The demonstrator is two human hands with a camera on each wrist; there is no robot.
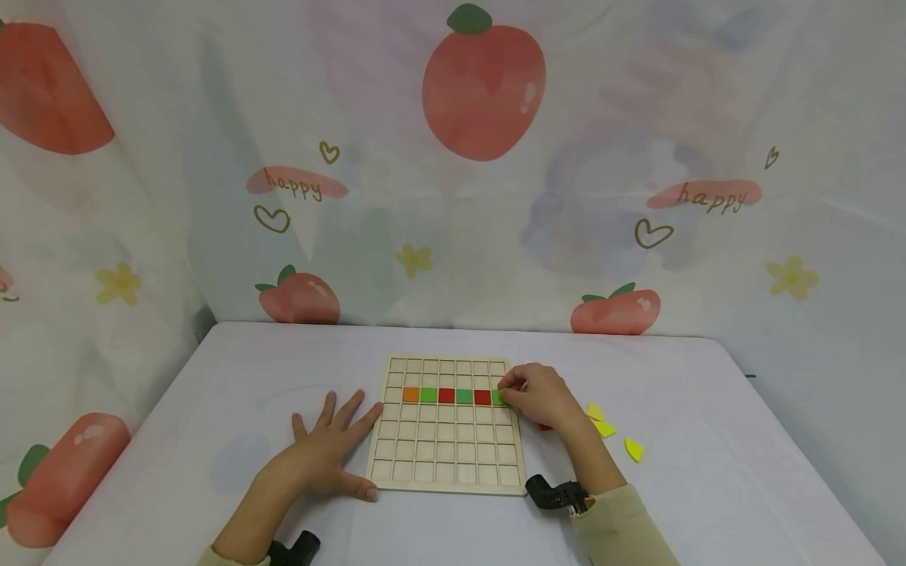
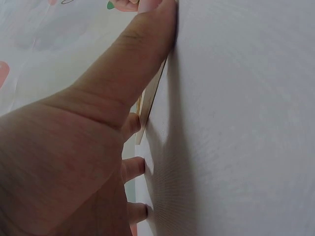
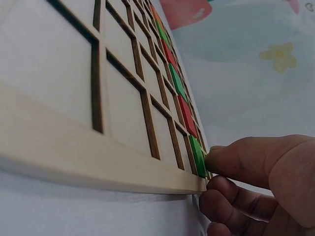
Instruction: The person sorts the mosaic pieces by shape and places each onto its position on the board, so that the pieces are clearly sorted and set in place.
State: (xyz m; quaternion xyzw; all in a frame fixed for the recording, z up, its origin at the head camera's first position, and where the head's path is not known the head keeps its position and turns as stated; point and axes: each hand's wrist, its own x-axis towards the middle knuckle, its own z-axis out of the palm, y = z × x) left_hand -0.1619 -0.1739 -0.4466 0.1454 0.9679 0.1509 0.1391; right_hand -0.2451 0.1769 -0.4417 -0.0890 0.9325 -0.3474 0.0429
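A pale wooden grid board (image 1: 446,451) lies on the white table. One row holds an orange tile (image 1: 411,395), then green, red, teal-green and red square tiles towards the right. At that row's right end my right hand (image 1: 541,397) pinches a green tile (image 3: 197,156) by its edge, thumb pressed against it; the tile sits at the last cell beside the frame. My left hand (image 1: 314,460) is spread on the table at the board's left, index fingertip at its left edge and thumb (image 2: 123,69) at the near left corner.
Several yellow pieces (image 1: 634,449) lie on the table right of the board. An orange-red piece (image 1: 546,428) shows partly under my right wrist. Black wrist cameras (image 1: 559,494) are strapped to both arms. A printed cloth (image 1: 453,236) hangs behind the table.
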